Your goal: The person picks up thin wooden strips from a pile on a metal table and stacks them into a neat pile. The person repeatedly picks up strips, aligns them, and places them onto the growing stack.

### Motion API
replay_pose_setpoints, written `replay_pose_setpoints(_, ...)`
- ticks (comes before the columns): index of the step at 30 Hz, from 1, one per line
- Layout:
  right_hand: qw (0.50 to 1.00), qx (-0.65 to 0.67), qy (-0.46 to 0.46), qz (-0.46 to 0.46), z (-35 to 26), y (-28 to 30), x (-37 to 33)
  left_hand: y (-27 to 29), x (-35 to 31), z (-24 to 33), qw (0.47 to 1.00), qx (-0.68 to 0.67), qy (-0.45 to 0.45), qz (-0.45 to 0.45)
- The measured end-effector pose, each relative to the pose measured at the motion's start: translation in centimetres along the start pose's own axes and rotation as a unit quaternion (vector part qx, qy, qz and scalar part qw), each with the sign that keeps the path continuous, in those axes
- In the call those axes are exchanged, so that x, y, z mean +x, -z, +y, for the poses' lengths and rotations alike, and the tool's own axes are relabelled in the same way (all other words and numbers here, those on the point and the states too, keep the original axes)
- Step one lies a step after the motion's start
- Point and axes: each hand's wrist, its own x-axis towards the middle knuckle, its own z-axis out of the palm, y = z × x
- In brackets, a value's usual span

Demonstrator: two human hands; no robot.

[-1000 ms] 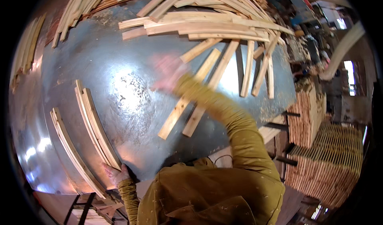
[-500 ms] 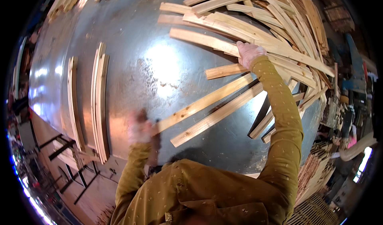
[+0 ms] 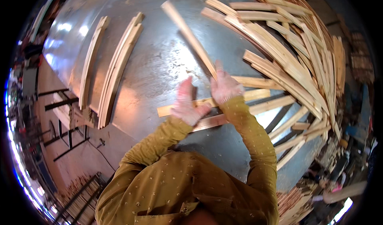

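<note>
A pale wooden strip (image 3: 190, 41) slants up and away to the left over the metal table, its near end gripped by my right hand (image 3: 226, 87). Fingers apart and holding nothing, my left hand (image 3: 187, 106) hovers over a knotty wooden strip (image 3: 164, 111). Beneath both hands lies another wooden strip (image 3: 207, 122), partly covered by my right sleeve. Both hands wear pale gloves, slightly blurred.
Wooden strips (image 3: 279, 45) lie in a loose heap at the right. At the left lie a pair of strips (image 3: 92, 61) and a group of strips (image 3: 119, 71) on the metal table (image 3: 159, 71). A dark metal frame (image 3: 72, 145) stands beyond the left edge.
My right hand has come from the heap toward the middle, bringing a strip that now slants upward. My left hand has moved right and forward. The view has shifted.
</note>
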Motion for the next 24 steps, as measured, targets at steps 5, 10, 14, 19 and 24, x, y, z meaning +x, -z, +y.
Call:
replay_pose_setpoints(5,0.904,-0.201,0.285,0.248,3.0,2.0,0.5,12.3,6.4,6.2,0.758,0.567,-0.307,0.097)
replay_pose_setpoints(10,0.826,-0.224,0.32,0.406,5.4,6.2,5.3,13.2,8.8,5.6,0.82,0.361,0.257,-0.362)
replay_pose_setpoints(14,0.931,-0.211,0.001,0.299,17.2,12.2,7.8,14.1,3.4,-2.5,0.913,0.081,0.293,-0.274)
replay_pose_setpoints(19,0.972,-0.07,-0.22,0.043,33.6,6.7,4.6,11.2,7.3,-6.2,0.953,0.036,0.242,-0.177)
replay_pose_setpoints(24,0.961,-0.093,-0.246,-0.08,28.8,8.3,2.0,9.4,28.2,5.1,0.896,0.424,0.12,0.05)
